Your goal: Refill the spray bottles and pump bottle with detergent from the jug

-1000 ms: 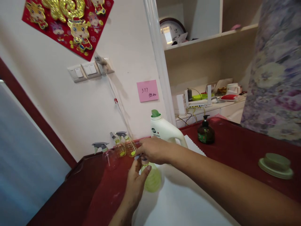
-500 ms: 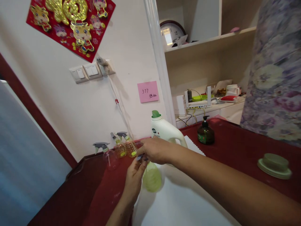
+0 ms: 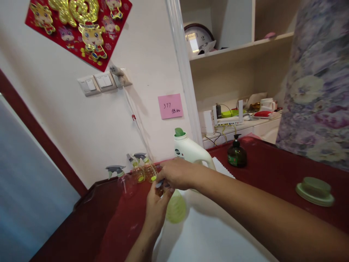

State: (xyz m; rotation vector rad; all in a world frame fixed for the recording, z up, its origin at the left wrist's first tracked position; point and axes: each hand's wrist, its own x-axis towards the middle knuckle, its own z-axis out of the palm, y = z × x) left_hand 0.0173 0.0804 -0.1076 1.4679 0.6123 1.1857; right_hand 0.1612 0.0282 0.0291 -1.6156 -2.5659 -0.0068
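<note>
- Right forearm crosses in front of white jug [image 3: 189, 148], covering its lower part; jug is just beyond the hands.
- Filled spray bottle [image 3: 176, 209], yellow-green liquid, stands on white sheet [image 3: 209, 233]; neck hidden by hands.
- Left hand [image 3: 156, 204]: thumb and fingers pinching grey spray head [image 3: 159, 184] at bottle top.
- Right hand [image 3: 176, 174]: fingers bunched over same spray head, gripping; exact finger contact hidden.
- Three other spray bottles [image 3: 138, 173] near wall, left of hands; none held. Four spray bottles total.
- One dark pump bottle [image 3: 237, 156] right of jug, one green cap [image 3: 315, 191] far right, both on red tabletop [image 3: 265, 163].
- Behind: one pink note [image 3: 170, 106] on wall, router [image 3: 229, 119] and one clock [image 3: 198, 36] on shelves; clock partly hidden.
- Red hanging [image 3: 91, 32] cut by top edge, sheet by bottom edge. Jug label too small to read.
</note>
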